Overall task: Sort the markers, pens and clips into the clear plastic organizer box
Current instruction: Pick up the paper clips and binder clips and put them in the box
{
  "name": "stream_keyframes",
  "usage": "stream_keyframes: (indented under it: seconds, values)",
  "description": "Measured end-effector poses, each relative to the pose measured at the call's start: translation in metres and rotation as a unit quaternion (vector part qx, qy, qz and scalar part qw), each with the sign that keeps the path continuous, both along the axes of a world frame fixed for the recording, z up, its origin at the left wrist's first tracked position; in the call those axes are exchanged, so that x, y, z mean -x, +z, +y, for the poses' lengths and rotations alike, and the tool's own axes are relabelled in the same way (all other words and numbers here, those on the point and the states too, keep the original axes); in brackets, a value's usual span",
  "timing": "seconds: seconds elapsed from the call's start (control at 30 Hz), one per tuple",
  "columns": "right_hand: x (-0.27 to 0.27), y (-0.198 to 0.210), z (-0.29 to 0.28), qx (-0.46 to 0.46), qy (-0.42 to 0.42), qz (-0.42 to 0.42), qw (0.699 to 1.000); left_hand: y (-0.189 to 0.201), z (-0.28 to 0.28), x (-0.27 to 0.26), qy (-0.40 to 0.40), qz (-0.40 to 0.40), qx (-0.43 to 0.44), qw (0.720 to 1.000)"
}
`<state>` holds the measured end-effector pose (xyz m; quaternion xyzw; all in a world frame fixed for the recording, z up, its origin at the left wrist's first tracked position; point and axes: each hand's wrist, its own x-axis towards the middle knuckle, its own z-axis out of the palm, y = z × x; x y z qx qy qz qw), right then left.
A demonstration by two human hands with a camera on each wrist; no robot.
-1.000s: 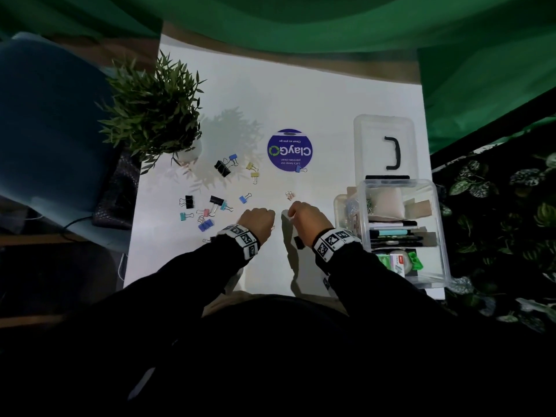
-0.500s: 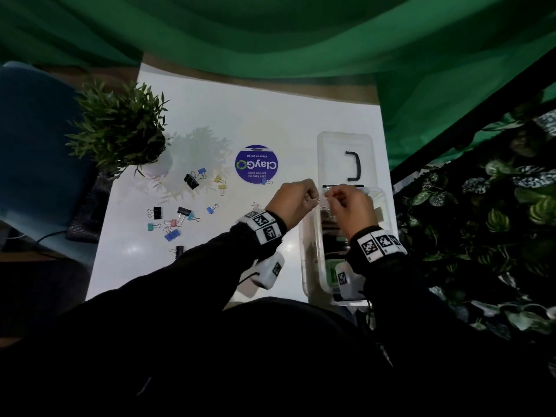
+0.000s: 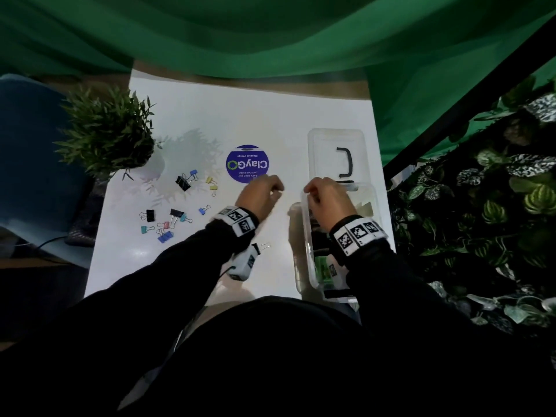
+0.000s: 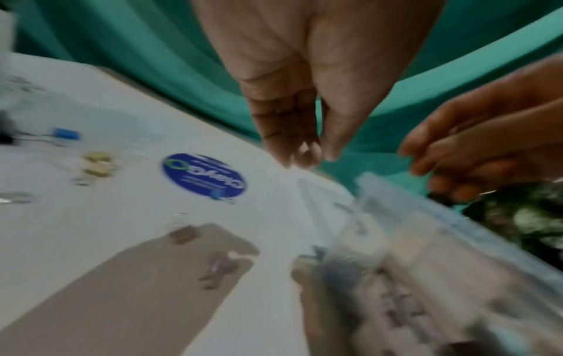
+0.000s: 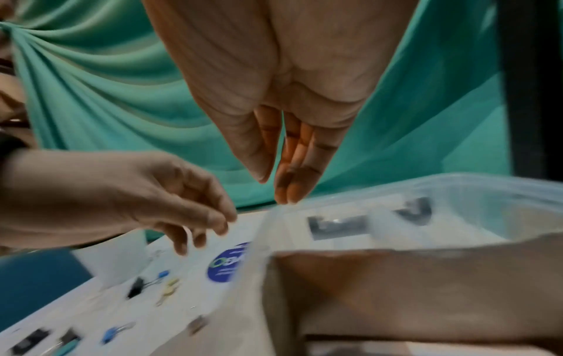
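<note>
Dropping clips into the organizer box (image 3: 305,236).
Our right hand (image 3: 326,200) hovers over its far-left corner, fingers loose, empty; our left hand (image 3: 261,195), relaxed beside it, should fetch binder clips (image 3: 168,219).

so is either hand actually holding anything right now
No object shows in either. The left hand hangs over the table with fingers and thumb close together, nothing between them. The right hand has straight fingertips at the organizer box rim.
</note>
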<state>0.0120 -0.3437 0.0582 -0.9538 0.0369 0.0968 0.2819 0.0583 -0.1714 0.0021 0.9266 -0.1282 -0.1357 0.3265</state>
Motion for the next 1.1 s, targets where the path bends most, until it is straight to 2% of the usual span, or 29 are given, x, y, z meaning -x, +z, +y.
stream_keyframes:
  seconds: [0.1, 0.27, 0.37, 0.43, 0.5, 0.6, 0.7, 0.8, 0.87, 0.93, 1.0, 1.1]
  values:
    - [-0.003, -0.007, 0.049, 0.035, 0.099, 0.078, 0.991, -0.031, 0.036, -0.008, -0.001, 0.039, -0.100, 0.994]
    - [0.010, -0.061, 0.115, 0.132, 0.204, 0.191, 0.951, -0.068, 0.060, -0.011, -0.100, 0.065, -0.201, 0.972]
    - [0.027, -0.092, 0.131, 0.158, 0.222, 0.197, 0.942, -0.076, 0.067, -0.008, -0.107, 0.055, -0.200, 0.972]
    - [0.032, -0.103, 0.135, 0.173, 0.235, 0.204, 0.935, -0.079, 0.074, -0.006, -0.085, 0.067, -0.184, 0.977]
    - [0.031, -0.111, 0.135, 0.159, 0.234, 0.190, 0.940, -0.083, 0.082, -0.004, -0.055, 0.077, -0.163, 0.982]
    - [0.021, -0.115, 0.131, 0.143, 0.196, 0.192, 0.951, -0.082, 0.095, 0.001, -0.051, 0.079, -0.141, 0.985]
    - [0.006, -0.115, 0.124, 0.086, 0.103, 0.206, 0.969, -0.074, 0.107, 0.003, -0.060, 0.091, -0.105, 0.989]
    - [-0.011, -0.113, 0.119, 0.034, 0.005, 0.195, 0.980, -0.069, 0.125, 0.001, 0.015, 0.112, -0.049, 0.992]
    - [-0.020, -0.111, 0.120, 0.046, -0.034, 0.172, 0.983, -0.071, 0.142, -0.003, 0.065, 0.103, -0.036, 0.992]
    - [-0.027, -0.113, 0.126, 0.059, -0.066, 0.169, 0.982, -0.077, 0.158, -0.005, 0.093, 0.070, -0.066, 0.991]
    - [-0.030, -0.116, 0.133, 0.064, -0.092, 0.179, 0.977, -0.081, 0.169, -0.003, 0.109, 0.079, -0.140, 0.981]
    - [-0.028, -0.122, 0.136, 0.088, -0.036, 0.216, 0.972, -0.083, 0.164, 0.002, 0.072, 0.138, -0.194, 0.969]
